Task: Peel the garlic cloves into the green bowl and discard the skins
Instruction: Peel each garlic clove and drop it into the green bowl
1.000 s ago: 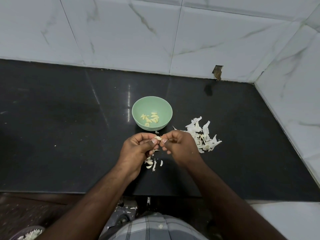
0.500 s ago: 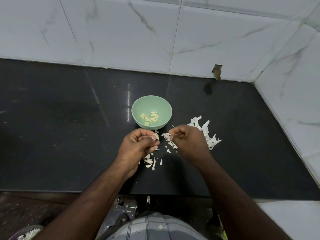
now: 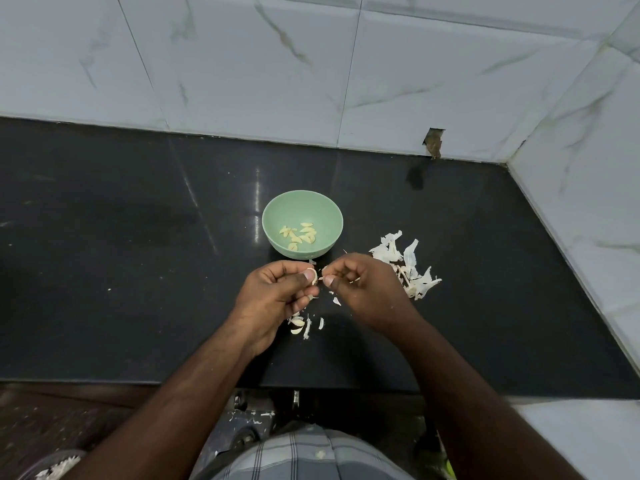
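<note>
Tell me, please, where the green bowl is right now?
In the head view, the bowl sits mid-counter, just beyond both hands, with the skin pile to its right.

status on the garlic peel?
Left hand grips clove; right hand pinches its skin. Peeled cloves in bowl. Skins piled right. Nothing blocking.

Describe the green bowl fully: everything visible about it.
The green bowl is small, round and pale mint green, with a smooth matte finish that looks like plastic. It stands upright on the black countertop, just beyond both hands, with neither touching it. Its thin rim looks intact. Inside, near the bottom, lie about a dozen peeled garlic cloves, pale yellow. A pile of white skins lies on the counter to its right, apart from it.
</note>
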